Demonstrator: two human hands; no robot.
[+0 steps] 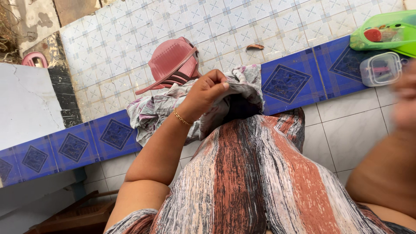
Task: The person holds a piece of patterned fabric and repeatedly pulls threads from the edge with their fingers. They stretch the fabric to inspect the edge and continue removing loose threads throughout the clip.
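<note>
Cloth [173,108] is pinched shut in the left hand [203,93] at frame centre, bunched over the lap and blue tiles [286,82]. Right hand [405,99] at 3 o'clock is blurred, grip unreadable. Pink stool [171,63] sits at 11 o'clock of the cloth.

Soft, matt, crumpled grey floral cloth [156,110]; glossy pink plastic stool [171,60]; smooth glazed white patterned floor tiles [130,39]; clear plastic box [381,68]; shiny gold metal bracelet [182,118].

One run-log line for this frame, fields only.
left hand: pinching patterned cloth | right hand: blurred, raised, grip unclear | nearby: pink stool, clear box
</note>
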